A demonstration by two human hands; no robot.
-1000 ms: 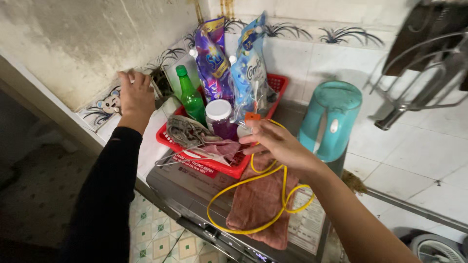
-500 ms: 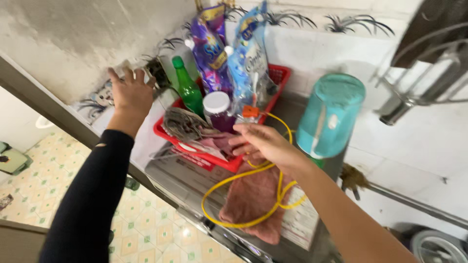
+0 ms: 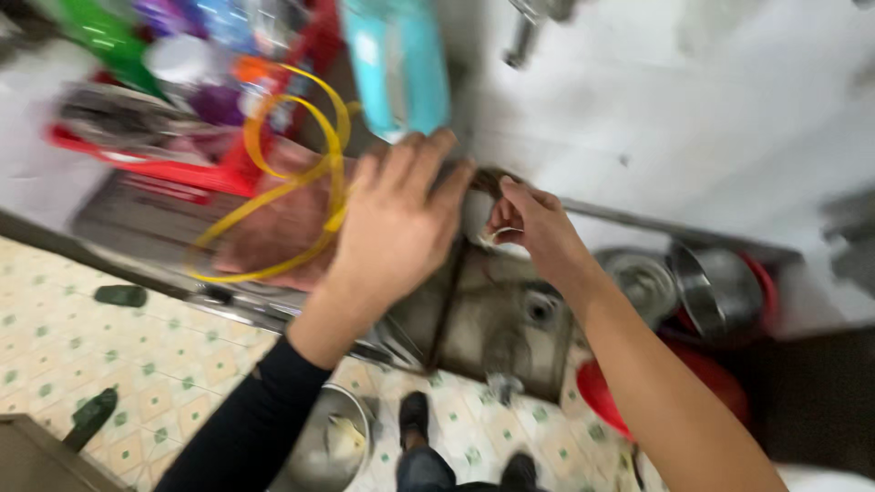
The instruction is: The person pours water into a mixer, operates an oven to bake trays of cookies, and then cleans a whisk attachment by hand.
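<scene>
The view is blurred. My left hand (image 3: 401, 228), in a black sleeve, lies palm down with fingers stretched out on the counter's edge just below a teal jug (image 3: 396, 64); what is under the palm is hidden. My right hand (image 3: 538, 228), bare-armed, is close beside it over the steel sink (image 3: 492, 314), its fingertips pinched on a small pale scrap (image 3: 497, 237). A yellow tube loop (image 3: 301, 173) lies on a reddish cloth (image 3: 269, 232) just left of my left hand.
A red basket (image 3: 155, 164) with a green bottle (image 3: 100, 32), pouches and a jar stands at the upper left. Steel pots (image 3: 720, 287) and a red basin (image 3: 606, 392) sit to the right. A steel bowl (image 3: 333, 442) rests on the tiled floor (image 3: 137, 364).
The view has swung right and down toward the sink. My left hand left the wall and came beside the teal jug. My right hand let go of the yellow tube and moved over the sink.
</scene>
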